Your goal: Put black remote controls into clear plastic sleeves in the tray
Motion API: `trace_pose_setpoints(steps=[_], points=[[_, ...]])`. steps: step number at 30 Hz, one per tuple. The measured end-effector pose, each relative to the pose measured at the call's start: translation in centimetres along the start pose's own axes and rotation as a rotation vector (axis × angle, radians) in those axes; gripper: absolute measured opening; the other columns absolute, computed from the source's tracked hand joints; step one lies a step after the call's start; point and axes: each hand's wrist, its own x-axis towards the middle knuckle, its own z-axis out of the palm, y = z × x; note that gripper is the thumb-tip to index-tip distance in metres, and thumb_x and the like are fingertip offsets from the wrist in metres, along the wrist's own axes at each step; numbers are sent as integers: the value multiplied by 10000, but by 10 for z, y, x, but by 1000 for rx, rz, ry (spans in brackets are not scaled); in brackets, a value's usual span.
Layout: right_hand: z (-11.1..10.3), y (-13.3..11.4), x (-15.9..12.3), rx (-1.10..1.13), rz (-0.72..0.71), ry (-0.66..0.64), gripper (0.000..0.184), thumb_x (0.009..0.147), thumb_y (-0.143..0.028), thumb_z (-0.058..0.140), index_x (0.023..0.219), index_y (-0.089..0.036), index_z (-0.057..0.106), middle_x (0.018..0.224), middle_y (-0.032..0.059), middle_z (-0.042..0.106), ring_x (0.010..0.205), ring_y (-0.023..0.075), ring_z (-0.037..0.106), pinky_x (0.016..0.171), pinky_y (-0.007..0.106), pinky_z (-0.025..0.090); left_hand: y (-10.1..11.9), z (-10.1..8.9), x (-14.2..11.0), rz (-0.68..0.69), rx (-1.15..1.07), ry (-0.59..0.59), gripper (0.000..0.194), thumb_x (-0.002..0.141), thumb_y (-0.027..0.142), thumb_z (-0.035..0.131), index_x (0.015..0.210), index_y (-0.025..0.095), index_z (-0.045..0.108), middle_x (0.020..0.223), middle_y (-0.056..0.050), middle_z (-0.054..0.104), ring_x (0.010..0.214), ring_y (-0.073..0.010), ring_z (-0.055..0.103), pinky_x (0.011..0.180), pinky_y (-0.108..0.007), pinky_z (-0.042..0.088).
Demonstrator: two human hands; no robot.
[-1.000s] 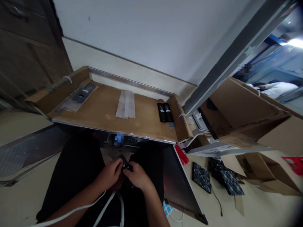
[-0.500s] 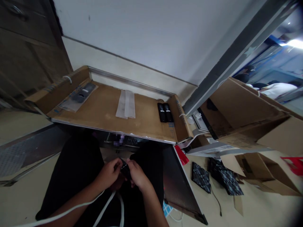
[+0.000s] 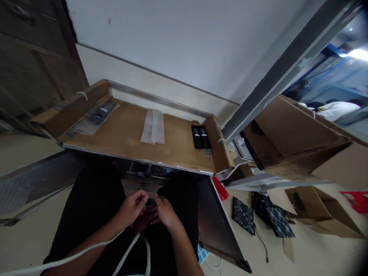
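Observation:
My left hand and my right hand meet over my lap, between my black-trousered knees. Both are closed, fingertips pinched on a small dark object held between them. Most of it is hidden by my fingers and I cannot name it. A white cable runs from the lower left across my left forearm toward my lap.
A flattened cardboard box lies ahead with two black remotes, a folded white sheet and a bagged dark device. At the right are open cartons, black patterned pads and a dark panel. A person sits far right.
My hands have shifted slightly up and left and closed in together. The small dark object, clearly showing a second ago, is now mostly covered by my fingers.

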Motion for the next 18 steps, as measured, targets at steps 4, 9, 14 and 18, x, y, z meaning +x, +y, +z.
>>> trace_pose_setpoints(steps=[4, 9, 14, 18], points=[[5, -2, -1, 413, 119, -183, 503, 963, -623, 465, 1019, -147, 616, 778, 48, 678, 661, 165, 680, 707, 336, 567, 26, 3, -22, 161, 113, -118, 335, 950, 486, 520, 844, 185, 622, 739, -27, 615, 681, -168, 585, 655, -264, 468], [14, -2, -8, 504, -11, -181, 309, 735, -359, 773, 869, -91, 696, 800, 84, 719, 724, 172, 690, 718, 268, 545, 41, 13, -52, 256, 286, -395, 201, 952, 349, 555, 899, 217, 697, 859, -45, 684, 801, -181, 612, 770, -277, 478], [9, 2, -22, 435, -138, -171, 596, 644, -495, 888, 1057, -156, 625, 905, 60, 728, 640, 166, 677, 544, 268, 528, 22, -8, -30, -62, -95, 99, 430, 825, 611, 666, 906, 188, 659, 823, -47, 680, 737, -196, 638, 651, -280, 517], [9, 8, -33, 378, -148, -354, 706, 686, -598, 860, 1170, -184, 555, 998, 76, 724, 615, 150, 674, 498, 253, 519, 16, -28, 2, -326, -490, 76, 650, 697, 732, 726, 978, 147, 694, 963, -128, 735, 842, -262, 699, 727, -363, 571]])
